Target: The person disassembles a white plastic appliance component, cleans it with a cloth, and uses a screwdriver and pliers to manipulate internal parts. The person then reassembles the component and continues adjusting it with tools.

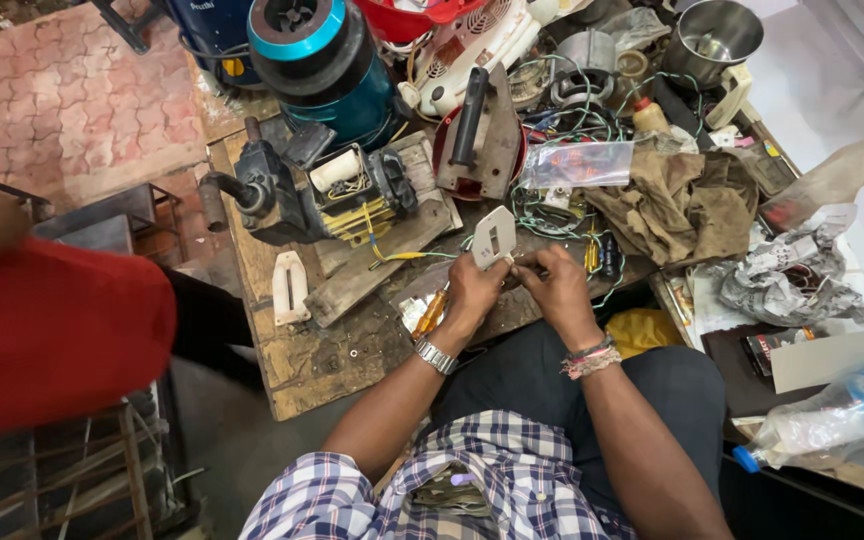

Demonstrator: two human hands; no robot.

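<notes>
Checked shirt [472, 480] lowest in frame, dark trousers beyond it, both forearms stretched out to a cluttered wooden bench [302, 370].

Left hand [472, 290], with a metal watch [436, 356] on the wrist: closed around the foot of a white plate [493, 238] with a slot in it, held upright just above the bench edge. Orange screwdriver [430, 315] lying under that hand, touching it or nearly so; not gripped, as far as can be told.

Right hand [552, 285], thread bands [590, 358] on the wrist: fingers curled and pinched tight against the left fingertips at the base of the plate. Something small between them, hidden; cannot tell what.

Judged from the layout: mid-way through the work. Plate loose in the hand and fixed to nothing. Yellow wire [392, 255] trailing free from the opened motor [322, 195] towards the hands, green wires [552, 225] in a tangle just beyond. No closed-up casing anywhere near, so refitting apparently not done.

Round about: second white piece [290, 287] flat on the bench, well left of the hands; iron [477, 135] on its side behind; teal appliance [327, 60] at the back; brown rag [677, 205] to the right; crumpled paper [792, 275] and a plastic bottle [832, 415] further right. Another person in red [52, 330] at the left, blurred.
</notes>
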